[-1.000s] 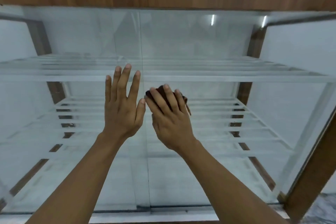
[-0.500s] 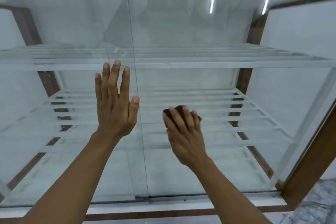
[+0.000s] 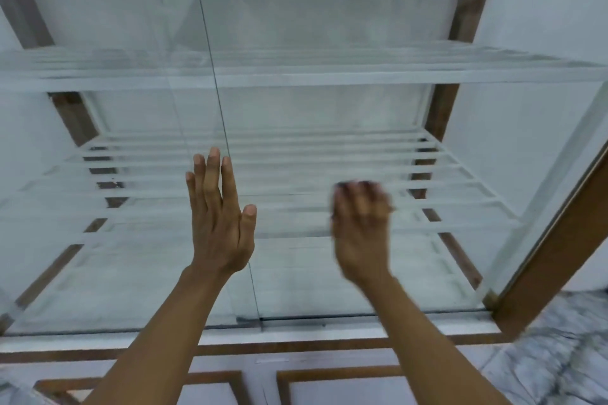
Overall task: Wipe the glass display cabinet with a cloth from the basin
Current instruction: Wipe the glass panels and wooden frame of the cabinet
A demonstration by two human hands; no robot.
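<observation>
The glass display cabinet (image 3: pixel 329 26) fills the view, with white slatted shelves behind its front panes. My left hand (image 3: pixel 220 220) lies flat against the glass beside the seam where two panes overlap, fingers straight and pointing up. To its right, my right hand (image 3: pixel 360 230) is blurred by motion and pressed to the glass. Its fingers curve over a dark wadded cloth (image 3: pixel 342 186), of which only a sliver shows above the fingertips.
A brown wooden post (image 3: pixel 559 256) frames the cabinet on the right, and a wooden rail (image 3: pixel 296 345) runs along its base. Panelled lower doors (image 3: pixel 335 388) sit below. A marble-patterned floor (image 3: pixel 559 358) shows at bottom right.
My right hand has slid the cloth down and to the right across the glass. The view has tilted downward, so the top wooden rail is gone. My left hand has stayed flat on the pane.
</observation>
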